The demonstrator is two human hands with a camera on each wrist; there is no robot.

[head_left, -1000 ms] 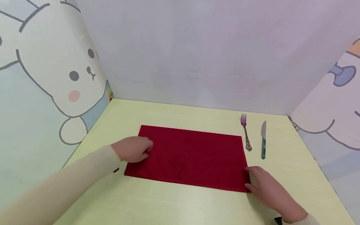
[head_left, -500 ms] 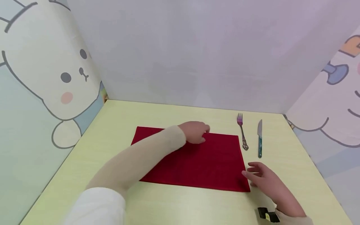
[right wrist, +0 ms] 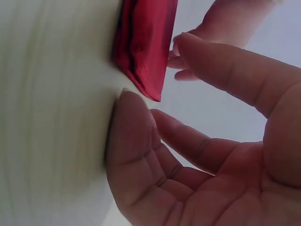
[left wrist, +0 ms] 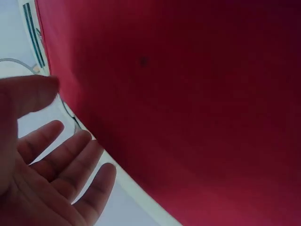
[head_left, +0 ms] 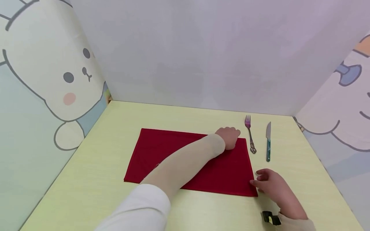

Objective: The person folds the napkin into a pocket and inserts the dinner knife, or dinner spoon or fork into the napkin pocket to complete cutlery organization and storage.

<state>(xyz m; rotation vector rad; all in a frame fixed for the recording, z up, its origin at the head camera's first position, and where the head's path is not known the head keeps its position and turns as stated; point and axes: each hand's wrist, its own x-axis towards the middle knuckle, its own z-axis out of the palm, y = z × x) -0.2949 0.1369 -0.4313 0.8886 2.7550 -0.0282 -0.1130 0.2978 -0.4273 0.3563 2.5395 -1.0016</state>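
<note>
A folded red cloth [head_left: 164, 147] lies as a rectangle on the table, its layers showing at the edge in the right wrist view. My left hand [head_left: 229, 137] reaches across it to the far right corner, the sleeve covering part of the cloth. In the left wrist view the fingers [left wrist: 77, 160] of that hand are spread and relaxed over the red surface, with nothing between them. At the near right corner is my right hand [head_left: 273, 184], thumb over the cloth's edge. The right wrist view shows its thumb [right wrist: 221, 66] and fingers apart, fingertips beside the corner.
Right of the cloth lie a fork [head_left: 250, 134] and a teal-handled knife [head_left: 268, 141], both roughly upright in view. A pale wall [head_left: 196, 57] stands behind the light wooden table [head_left: 86, 166], and cartoon-printed panels [head_left: 49, 96] flank it.
My left hand has moved from the cloth's left side across to its far right corner. My right hand has loosened at the near right corner and shifted slightly outward.
</note>
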